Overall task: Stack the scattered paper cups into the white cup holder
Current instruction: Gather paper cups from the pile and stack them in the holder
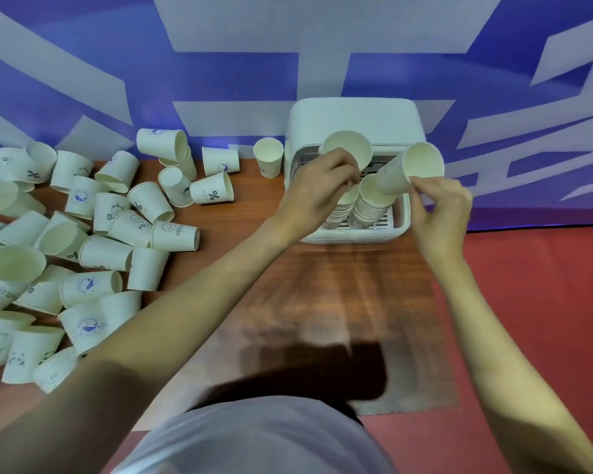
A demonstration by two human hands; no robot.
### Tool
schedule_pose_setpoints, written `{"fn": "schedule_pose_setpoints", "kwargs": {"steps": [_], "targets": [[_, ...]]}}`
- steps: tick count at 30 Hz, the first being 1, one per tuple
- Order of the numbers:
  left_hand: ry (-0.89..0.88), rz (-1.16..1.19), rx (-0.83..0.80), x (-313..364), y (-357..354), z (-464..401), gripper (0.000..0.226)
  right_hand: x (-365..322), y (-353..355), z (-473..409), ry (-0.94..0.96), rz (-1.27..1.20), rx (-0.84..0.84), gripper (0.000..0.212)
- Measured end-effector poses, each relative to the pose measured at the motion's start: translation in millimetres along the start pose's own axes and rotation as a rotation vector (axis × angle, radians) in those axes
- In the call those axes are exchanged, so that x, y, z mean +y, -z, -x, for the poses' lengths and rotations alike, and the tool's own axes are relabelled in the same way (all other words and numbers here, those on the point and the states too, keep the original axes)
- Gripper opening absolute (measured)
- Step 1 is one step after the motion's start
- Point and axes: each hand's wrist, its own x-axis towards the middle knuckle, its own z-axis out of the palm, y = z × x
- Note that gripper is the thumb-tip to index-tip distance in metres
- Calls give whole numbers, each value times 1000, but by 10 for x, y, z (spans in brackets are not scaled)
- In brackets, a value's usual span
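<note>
Spread across the wooden bench (315, 289): a heap of scattered paper cups (93, 241) at left, the white cup holder (353, 121) at the far edge, two nested stacks (370, 203) in its tray. Above the stacks, left hand (317, 189) pinched on one cup (348, 148). Beside it, right hand (440, 210) gripped round a tilted cup (408, 169).
</note>
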Motion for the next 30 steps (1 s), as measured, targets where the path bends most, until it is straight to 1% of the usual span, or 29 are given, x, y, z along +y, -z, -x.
{"fn": "schedule_pose_setpoints", "kwargs": {"steps": [3,7,9,13,17,19,22,25,28,30], "targets": [[-23,-66,-87,-98,-150,10,10,126,-204,29,66,38,-64,14],[-38,-81,-177,-160,-271,50,16,212,-369,67,91,82,-98,15],[-18,-88,-225,-216,-342,70,18,229,-411,68,99,107,-137,15],[85,-79,-296,-351,-486,103,26,238,-470,39,90,171,-287,20],[192,-25,-307,-409,-553,93,22,275,-538,7,65,247,-443,27],[233,11,-308,-418,-583,90,18,301,-580,-2,56,285,-494,27],[284,38,-317,-432,-626,91,18,303,-611,-22,24,302,-520,25],[298,35,-321,-450,-660,111,16,277,-618,-21,8,295,-533,26],[263,25,-284,-428,-655,180,20,241,-586,-1,-2,279,-546,24],[230,28,-224,-385,-599,258,23,173,-519,40,-2,224,-503,26]]}}
